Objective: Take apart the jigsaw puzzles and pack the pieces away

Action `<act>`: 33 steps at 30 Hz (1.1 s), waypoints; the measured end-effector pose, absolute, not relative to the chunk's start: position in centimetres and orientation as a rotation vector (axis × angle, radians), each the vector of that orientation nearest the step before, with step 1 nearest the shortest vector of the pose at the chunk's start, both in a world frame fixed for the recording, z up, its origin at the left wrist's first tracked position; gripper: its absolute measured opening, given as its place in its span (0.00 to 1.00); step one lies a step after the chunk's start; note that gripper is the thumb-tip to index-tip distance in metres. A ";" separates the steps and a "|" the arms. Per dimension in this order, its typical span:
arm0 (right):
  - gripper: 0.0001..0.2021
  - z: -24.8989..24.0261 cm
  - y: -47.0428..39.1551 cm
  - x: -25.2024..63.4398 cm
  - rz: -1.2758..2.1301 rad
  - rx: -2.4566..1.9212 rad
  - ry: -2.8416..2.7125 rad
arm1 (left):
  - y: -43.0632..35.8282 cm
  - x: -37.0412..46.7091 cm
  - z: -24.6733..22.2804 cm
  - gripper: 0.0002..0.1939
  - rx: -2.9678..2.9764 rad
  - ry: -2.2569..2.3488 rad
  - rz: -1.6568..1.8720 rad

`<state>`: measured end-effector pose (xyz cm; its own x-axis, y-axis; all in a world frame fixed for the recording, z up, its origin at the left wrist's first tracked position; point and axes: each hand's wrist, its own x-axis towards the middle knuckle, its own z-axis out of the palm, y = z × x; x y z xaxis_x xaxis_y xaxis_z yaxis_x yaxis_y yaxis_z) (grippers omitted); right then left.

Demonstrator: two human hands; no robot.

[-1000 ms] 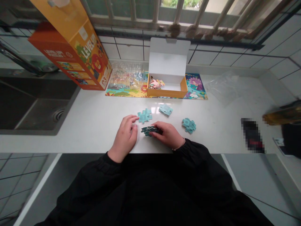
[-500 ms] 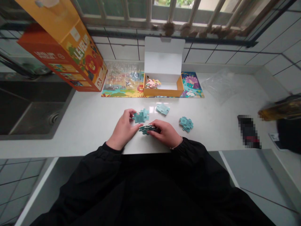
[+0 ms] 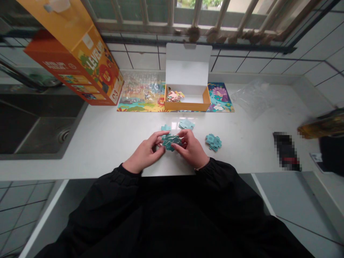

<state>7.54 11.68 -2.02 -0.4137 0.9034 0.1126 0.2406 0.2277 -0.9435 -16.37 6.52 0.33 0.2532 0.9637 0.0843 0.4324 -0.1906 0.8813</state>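
Between my hands is a small stack of teal puzzle pieces [image 3: 171,142], just above the white counter. My right hand [image 3: 191,147] pinches its right side with thumb and fingers. The fingertips of my left hand [image 3: 148,150] close on the stack's left side. Partly hidden behind my left fingers, another teal pile [image 3: 166,127] lies on the counter. Farther back and a little to the right sits a lighter teal pile [image 3: 186,124]. One more teal pile [image 3: 213,142] rests to the right of my right hand.
An open orange and white box [image 3: 188,106] with pink pieces stands on a colourful picture sheet [image 3: 139,105]. Tall orange box [image 3: 102,71] and sink [image 3: 61,143] are left. Clear plastic [image 3: 252,96] and a blurred dark object [image 3: 287,152] lie right.
My left hand has moved off the left pile and onto the stack in my right hand. That stack is slightly higher in view and now held from both sides.
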 end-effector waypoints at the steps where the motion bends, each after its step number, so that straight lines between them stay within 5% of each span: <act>1: 0.26 -2.0 11.7 7.5 1.224 -1.061 -1.819 | 6.5 -16.4 0.4 0.29 1.755 1.289 0.877; 7: 0.13 -1.3 11.8 7.6 1.120 -0.923 -2.121 | 8.1 -16.0 -0.5 0.19 1.854 1.737 1.084; 14: 0.09 -0.8 11.6 7.7 1.091 -0.872 -2.202 | 11.0 -15.6 -0.9 0.27 2.068 2.045 0.729; 21: 0.11 -0.9 11.7 7.9 1.203 -0.962 -2.015 | 11.0 -16.4 -0.5 0.22 1.930 1.858 0.855; 27: 0.28 -1.5 12.0 8.0 1.269 -1.049 -1.792 | 9.6 -15.8 -0.1 0.15 1.539 1.335 1.013; 33: 0.14 -1.6 12.3 8.0 1.128 -1.012 -1.859 | 9.2 -15.4 0.2 0.19 1.422 1.136 1.002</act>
<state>8.03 12.30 -1.55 -0.4268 0.8862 0.1800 0.2495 0.3067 -0.9185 -15.45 9.16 0.23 0.2101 0.9776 0.0127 0.1342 -0.0417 0.9901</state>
